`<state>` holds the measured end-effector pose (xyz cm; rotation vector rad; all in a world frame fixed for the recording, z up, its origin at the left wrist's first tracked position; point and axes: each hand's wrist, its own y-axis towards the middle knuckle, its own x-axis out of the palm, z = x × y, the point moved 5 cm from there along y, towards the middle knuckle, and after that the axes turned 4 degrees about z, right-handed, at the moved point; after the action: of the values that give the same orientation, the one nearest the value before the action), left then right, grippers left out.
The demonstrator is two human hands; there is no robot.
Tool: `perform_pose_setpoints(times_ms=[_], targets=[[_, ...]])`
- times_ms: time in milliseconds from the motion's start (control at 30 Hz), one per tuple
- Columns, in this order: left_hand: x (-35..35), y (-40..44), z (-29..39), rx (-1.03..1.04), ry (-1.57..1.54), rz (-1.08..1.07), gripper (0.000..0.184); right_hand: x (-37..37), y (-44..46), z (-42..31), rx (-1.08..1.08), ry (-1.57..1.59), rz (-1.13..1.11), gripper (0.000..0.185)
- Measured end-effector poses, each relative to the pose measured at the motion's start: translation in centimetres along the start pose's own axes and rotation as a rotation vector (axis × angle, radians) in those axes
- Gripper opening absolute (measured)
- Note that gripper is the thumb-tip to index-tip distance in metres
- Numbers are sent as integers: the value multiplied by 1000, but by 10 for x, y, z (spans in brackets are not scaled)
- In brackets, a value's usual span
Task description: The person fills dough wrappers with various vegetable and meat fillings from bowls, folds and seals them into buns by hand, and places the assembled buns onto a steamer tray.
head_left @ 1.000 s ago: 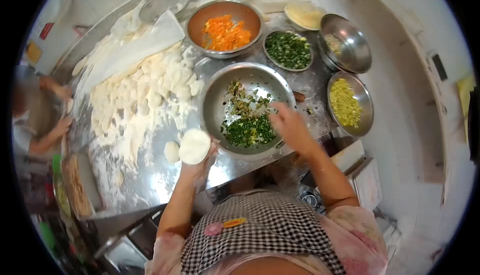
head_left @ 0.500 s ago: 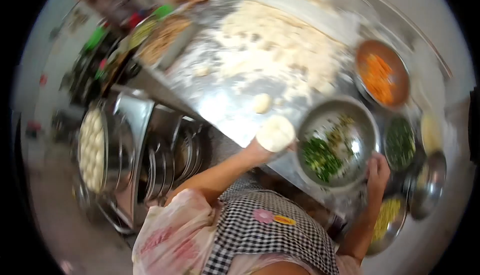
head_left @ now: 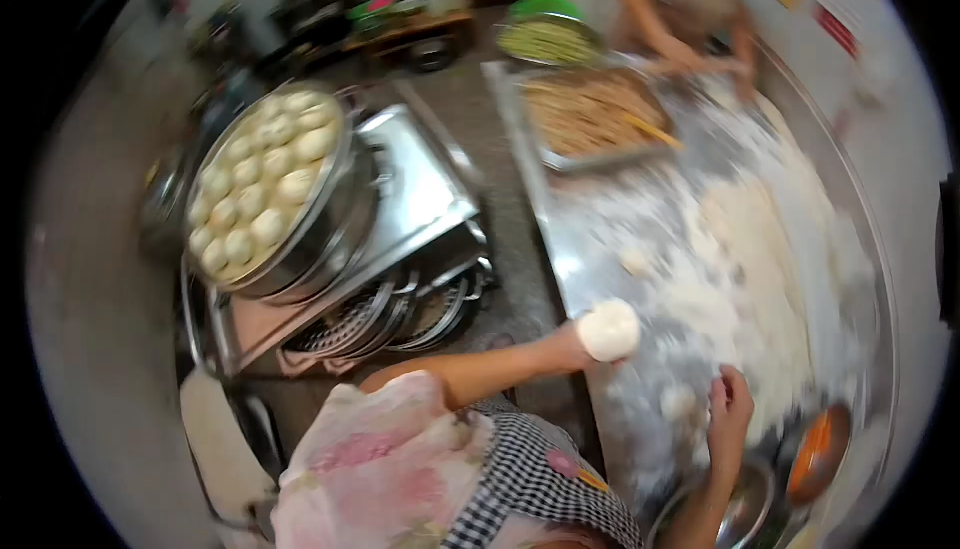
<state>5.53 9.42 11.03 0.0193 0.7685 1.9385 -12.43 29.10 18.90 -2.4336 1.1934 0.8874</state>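
A round, pale dough wrapper [head_left: 609, 330] lies on my left hand [head_left: 566, 347], which holds it over the near edge of the floured metal table [head_left: 625, 419]. My right hand [head_left: 730, 407] hovers above the table with its fingers curled together; whether anything is between them is too small to tell. Beneath my right forearm is the steel mixing bowl [head_left: 752, 509], partly hidden. Between my hands a small dough piece [head_left: 678, 402] rests on the table, and another dough piece [head_left: 634, 261] lies farther up.
At the left, a round steamer [head_left: 340, 211] full of buns stands on a metal cart [head_left: 425, 189]. A tray of brown filling [head_left: 600, 114] sits at the table's far end, near a co-worker's hands [head_left: 690, 57]. A bowl of orange shreds [head_left: 828, 454] is at lower right.
The view has swung left, bringing the steamer and cart fully in. My right hand has left the mixing bowl's rim and is over the table. The wrapper remains on my left hand.
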Motion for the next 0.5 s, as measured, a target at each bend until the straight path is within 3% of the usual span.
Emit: perform_pose_setpoints(times_ms=[67, 100, 167, 300, 367, 500], targets=[[-43, 15, -17, -540, -716, 68, 27, 46, 58, -35, -78, -38, -103, 26], [-64, 20, -19, -562, -768, 112, 27, 64, 81, -52, -157, -49, -133, 28], [-99, 18, -35, -283, -641, 349, 25, 97, 136, -90, -384, -250, -107, 35], [-169, -3, -49, -521, -775, 425, 21, 159, 237, -131, -892, -825, 175, 47], [-198, -21, -53, -553, -912, 540, 17, 185, 278, -148, -753, -1078, 99, 46], [-231, -64, -52, -546, -693, 673, 17, 219, 324, -149, -642, -1257, -93, 45]])
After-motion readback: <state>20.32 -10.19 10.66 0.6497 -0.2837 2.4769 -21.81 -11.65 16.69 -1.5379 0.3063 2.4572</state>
